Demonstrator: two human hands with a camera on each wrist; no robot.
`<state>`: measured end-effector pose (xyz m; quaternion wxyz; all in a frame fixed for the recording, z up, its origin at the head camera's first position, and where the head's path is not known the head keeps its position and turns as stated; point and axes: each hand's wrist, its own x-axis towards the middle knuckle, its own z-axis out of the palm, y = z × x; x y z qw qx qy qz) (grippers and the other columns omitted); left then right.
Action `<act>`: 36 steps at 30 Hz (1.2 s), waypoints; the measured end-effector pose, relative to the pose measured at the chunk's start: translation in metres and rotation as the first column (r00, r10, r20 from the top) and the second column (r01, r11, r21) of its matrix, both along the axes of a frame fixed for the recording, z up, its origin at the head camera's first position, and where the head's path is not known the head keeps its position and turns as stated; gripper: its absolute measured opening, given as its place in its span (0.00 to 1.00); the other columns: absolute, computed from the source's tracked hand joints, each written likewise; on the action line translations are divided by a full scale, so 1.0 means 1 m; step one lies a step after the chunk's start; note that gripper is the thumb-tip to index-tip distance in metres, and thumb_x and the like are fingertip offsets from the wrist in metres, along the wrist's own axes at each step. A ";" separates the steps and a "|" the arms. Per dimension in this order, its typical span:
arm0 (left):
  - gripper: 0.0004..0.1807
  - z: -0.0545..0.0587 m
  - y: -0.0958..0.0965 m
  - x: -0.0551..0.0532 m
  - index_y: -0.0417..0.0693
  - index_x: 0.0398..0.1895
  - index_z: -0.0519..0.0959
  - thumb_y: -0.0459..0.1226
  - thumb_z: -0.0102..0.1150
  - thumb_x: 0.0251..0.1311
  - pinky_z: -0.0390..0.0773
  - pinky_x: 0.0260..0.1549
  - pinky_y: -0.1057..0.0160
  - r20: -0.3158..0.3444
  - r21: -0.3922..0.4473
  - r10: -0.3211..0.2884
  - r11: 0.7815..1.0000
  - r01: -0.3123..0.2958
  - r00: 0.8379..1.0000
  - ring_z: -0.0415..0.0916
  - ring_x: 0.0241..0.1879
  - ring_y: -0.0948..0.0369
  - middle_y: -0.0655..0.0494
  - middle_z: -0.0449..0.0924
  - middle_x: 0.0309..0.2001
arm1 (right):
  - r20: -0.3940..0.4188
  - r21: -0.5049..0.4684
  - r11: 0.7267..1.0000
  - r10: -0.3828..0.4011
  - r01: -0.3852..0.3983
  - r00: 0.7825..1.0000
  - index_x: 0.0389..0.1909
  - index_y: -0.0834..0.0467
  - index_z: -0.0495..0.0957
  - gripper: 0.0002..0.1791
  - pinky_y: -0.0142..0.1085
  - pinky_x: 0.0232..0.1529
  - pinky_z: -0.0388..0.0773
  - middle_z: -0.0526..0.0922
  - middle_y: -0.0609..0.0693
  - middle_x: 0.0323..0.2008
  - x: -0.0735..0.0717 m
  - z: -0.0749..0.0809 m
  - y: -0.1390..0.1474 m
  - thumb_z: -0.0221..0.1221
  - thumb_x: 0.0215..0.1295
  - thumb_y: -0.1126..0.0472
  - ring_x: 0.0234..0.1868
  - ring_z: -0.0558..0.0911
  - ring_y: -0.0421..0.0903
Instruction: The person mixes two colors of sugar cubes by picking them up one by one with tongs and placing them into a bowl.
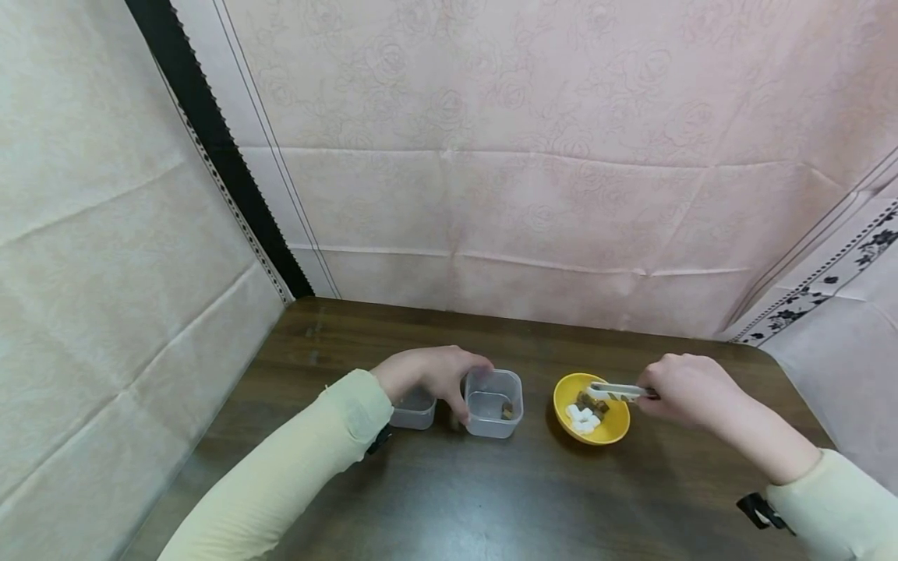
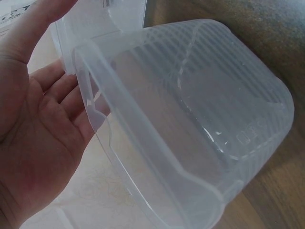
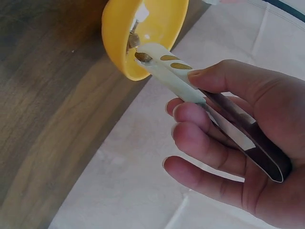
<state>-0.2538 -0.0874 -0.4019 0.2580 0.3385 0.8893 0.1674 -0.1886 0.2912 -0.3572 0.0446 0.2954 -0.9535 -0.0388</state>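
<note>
My left hand holds a clear plastic container at its left side, thumb near the front corner and fingers at the back. A small brown piece lies inside that container. In the left wrist view, a second clear container fills the foreground beside my palm. My right hand grips small tongs with pale tips, which reach over the yellow bowl. A brown piece shows at the tong tips. White pieces and brown chunks lie in the bowl.
The second container stands left of the held one, partly behind my left hand. Everything stands on a dark wooden table. Pale patterned sheets hang behind and at both sides of the table.
</note>
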 end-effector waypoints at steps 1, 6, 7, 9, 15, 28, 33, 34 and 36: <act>0.48 0.000 0.000 0.000 0.55 0.77 0.71 0.44 0.85 0.52 0.78 0.61 0.56 0.001 0.000 0.001 1.000 -0.001 1.000 0.74 0.58 0.62 0.56 0.79 0.65 | 0.003 0.003 1.000 -0.002 0.002 1.000 0.14 0.43 0.69 0.22 0.34 0.20 0.53 0.61 0.36 0.16 0.000 -0.001 0.000 0.73 0.55 0.59 0.19 0.59 0.36; 0.48 0.000 0.000 0.000 0.55 0.77 0.71 0.44 0.85 0.52 0.78 0.61 0.55 0.004 0.003 0.001 1.000 -0.001 1.000 0.74 0.58 0.62 0.56 0.78 0.65 | 0.017 0.023 1.000 -0.016 0.015 1.000 0.15 0.44 0.72 0.20 0.33 0.20 0.53 0.62 0.36 0.16 0.000 -0.004 0.000 0.74 0.56 0.58 0.19 0.60 0.37; 0.48 0.000 0.000 0.000 0.55 0.77 0.71 0.44 0.85 0.52 0.78 0.61 0.55 0.004 0.004 0.000 1.000 0.000 1.000 0.74 0.58 0.62 0.56 0.78 0.65 | 0.021 0.025 0.999 -0.021 0.020 1.000 0.15 0.44 0.72 0.20 0.33 0.20 0.53 0.62 0.36 0.16 0.000 -0.004 0.000 0.74 0.57 0.58 0.19 0.60 0.37; 0.48 0.001 0.000 0.000 0.55 0.77 0.71 0.43 0.85 0.53 0.78 0.61 0.55 0.008 0.006 0.000 1.000 0.000 1.000 0.74 0.58 0.61 0.56 0.78 0.65 | 0.030 0.030 0.999 -0.027 0.027 0.999 0.15 0.44 0.72 0.20 0.33 0.20 0.53 0.62 0.37 0.15 0.000 -0.004 0.001 0.74 0.57 0.58 0.19 0.60 0.37; 0.48 0.002 0.001 0.000 0.54 0.78 0.70 0.43 0.84 0.53 0.78 0.61 0.55 0.017 0.009 -0.002 1.000 0.001 1.000 0.74 0.58 0.61 0.56 0.78 0.66 | 0.030 0.016 0.999 -0.035 0.035 0.999 0.15 0.44 0.70 0.21 0.34 0.20 0.53 0.61 0.37 0.16 0.002 0.001 0.002 0.73 0.57 0.57 0.19 0.60 0.37; 0.48 0.003 0.001 0.000 0.54 0.78 0.70 0.44 0.84 0.54 0.78 0.61 0.56 0.014 0.002 -0.004 1.000 0.004 1.000 0.74 0.59 0.62 0.56 0.78 0.66 | -0.019 -0.034 0.999 -0.010 0.009 1.000 0.15 0.41 0.63 0.25 0.35 0.20 0.53 0.56 0.34 0.15 0.008 0.026 -0.004 0.71 0.58 0.56 0.19 0.59 0.36; 0.48 0.002 0.001 -0.001 0.55 0.78 0.70 0.44 0.84 0.53 0.78 0.61 0.57 0.012 -0.001 -0.005 1.000 0.005 1.000 0.74 0.58 0.62 0.56 0.78 0.66 | -0.056 -0.080 0.994 0.067 -0.071 0.996 0.15 0.41 0.62 0.26 0.33 0.21 0.51 0.54 0.32 0.15 0.010 0.034 -0.015 0.71 0.59 0.56 0.19 0.57 0.33; 0.48 0.002 0.001 -0.001 0.55 0.78 0.70 0.44 0.84 0.53 0.78 0.61 0.57 0.012 -0.001 -0.005 1.000 0.005 1.000 0.74 0.58 0.62 0.56 0.78 0.66 | -0.060 -0.086 0.993 0.078 -0.083 0.995 0.15 0.41 0.61 0.26 0.33 0.21 0.51 0.54 0.32 0.16 0.010 0.035 -0.018 0.71 0.59 0.56 0.19 0.57 0.32; 0.48 0.002 0.001 0.000 0.55 0.78 0.70 0.44 0.84 0.53 0.78 0.61 0.57 0.012 -0.003 -0.003 1.000 0.003 1.000 0.74 0.58 0.62 0.56 0.78 0.66 | -0.058 -0.096 0.990 0.093 -0.098 0.994 0.16 0.41 0.61 0.27 0.33 0.21 0.51 0.54 0.31 0.16 0.010 0.038 -0.024 0.71 0.59 0.55 0.19 0.56 0.32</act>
